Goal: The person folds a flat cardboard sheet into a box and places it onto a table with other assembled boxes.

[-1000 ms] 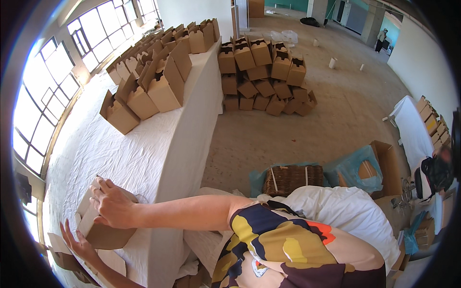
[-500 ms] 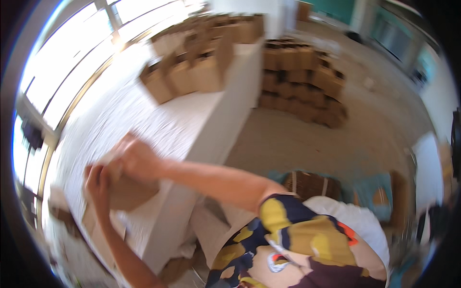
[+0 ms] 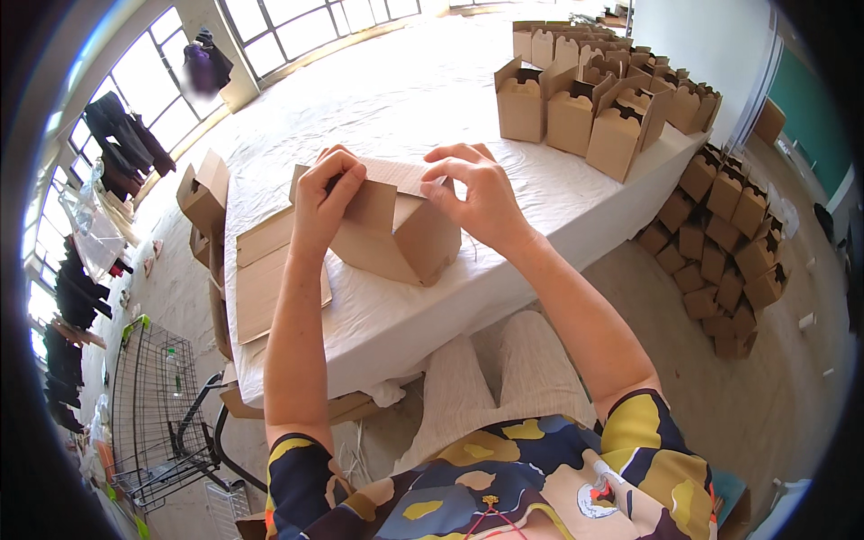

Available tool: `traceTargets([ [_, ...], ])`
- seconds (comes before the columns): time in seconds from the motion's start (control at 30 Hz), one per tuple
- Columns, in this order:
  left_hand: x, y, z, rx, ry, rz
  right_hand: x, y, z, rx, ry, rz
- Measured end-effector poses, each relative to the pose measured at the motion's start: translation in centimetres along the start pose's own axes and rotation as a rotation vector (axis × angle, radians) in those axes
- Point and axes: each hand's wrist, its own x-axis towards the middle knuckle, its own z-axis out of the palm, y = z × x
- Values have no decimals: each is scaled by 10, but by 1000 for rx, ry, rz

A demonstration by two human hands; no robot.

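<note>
A brown cardboard box [image 3: 423, 247] with its flaps up sits tilted on the white-covered table [image 3: 396, 310]. My left hand [image 3: 328, 193] is closed, pinching the box's left flap between thumb and fingers. At the opposite side, my right hand [image 3: 477, 193] has its thumb and forefinger bent around the box's upper right edge, the other fingers curled. Between the hands a pale sheet [image 3: 396, 173] with fine print shows at the top of the box. Beside my left forearm lies flat, unfolded cardboard [image 3: 263, 270].
Several open boxes with handle cutouts [image 3: 571, 112] stand at the table's far right. More boxes [image 3: 720, 243] are stacked on the floor beyond the right edge. A wire shopping cart [image 3: 153, 396] is at the left, near folded cartons [image 3: 205, 198]. Dark clothes [image 3: 121, 139] hang by the windows.
My view has swung left, bringing the cart into sight. My hands, earlier together at the table's left side, are now apart on either side of the box.
</note>
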Motion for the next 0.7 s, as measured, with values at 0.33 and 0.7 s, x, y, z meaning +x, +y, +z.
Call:
traceTargets([
  [0.33, -7, 7, 12, 239, 214, 217, 32, -22, 18, -215, -501, -122],
  [0.7, -13, 22, 5, 287, 58, 169, 51, -11, 33, -118, -633, -63],
])
